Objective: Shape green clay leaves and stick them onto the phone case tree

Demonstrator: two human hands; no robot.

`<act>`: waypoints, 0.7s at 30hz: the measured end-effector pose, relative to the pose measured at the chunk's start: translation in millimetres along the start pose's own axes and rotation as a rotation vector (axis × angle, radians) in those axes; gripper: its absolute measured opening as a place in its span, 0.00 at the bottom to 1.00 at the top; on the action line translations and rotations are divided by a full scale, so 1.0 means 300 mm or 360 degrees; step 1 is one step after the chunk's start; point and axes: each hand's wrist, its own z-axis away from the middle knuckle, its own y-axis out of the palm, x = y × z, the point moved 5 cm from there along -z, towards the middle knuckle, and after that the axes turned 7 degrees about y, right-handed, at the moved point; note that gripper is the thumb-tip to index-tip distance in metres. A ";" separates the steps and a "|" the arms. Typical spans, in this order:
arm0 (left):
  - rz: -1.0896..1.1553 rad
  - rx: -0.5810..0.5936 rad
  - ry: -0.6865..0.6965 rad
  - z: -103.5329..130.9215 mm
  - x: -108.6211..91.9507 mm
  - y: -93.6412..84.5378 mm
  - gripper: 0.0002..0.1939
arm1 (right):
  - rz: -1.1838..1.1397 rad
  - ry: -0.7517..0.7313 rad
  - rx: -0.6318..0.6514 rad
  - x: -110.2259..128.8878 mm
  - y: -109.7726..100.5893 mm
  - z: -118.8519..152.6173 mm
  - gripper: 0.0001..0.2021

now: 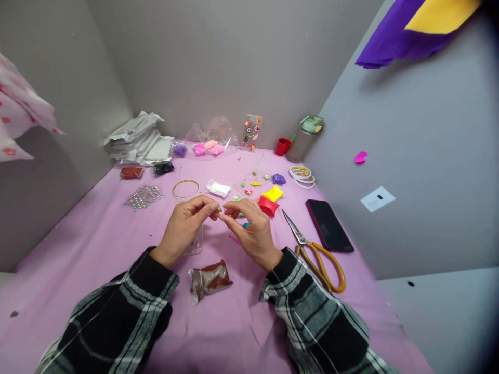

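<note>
Both hands meet above the middle of the pink-covered table. My left hand [187,226] pinches a tiny green piece [219,209] between thumb and forefinger. Close beside it, my right hand [253,228] has its thumb and fingertips pressed together; anything between them is too small to name. Beyond the hands lie a white packet [218,188], a red packet [268,206] and a yellow packet [273,194]. A brown clay packet [211,279] rests nearer to me, between the forearms. Behind the fingers, a clear sheet [255,184] carries small colourful pieces.
Scissors [312,249] and a phone [329,226] lie at the right, with tape rings [302,176] beyond. At the left are a gem sheet [144,198], a gold ring [185,189] and stacked silvery packets [138,140]. A bottle [306,137] stands near the back wall.
</note>
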 end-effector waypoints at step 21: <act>-0.0032 0.0041 -0.0015 0.005 -0.002 0.019 0.13 | 0.0016 0.0092 0.0046 0.003 -0.002 -0.004 0.02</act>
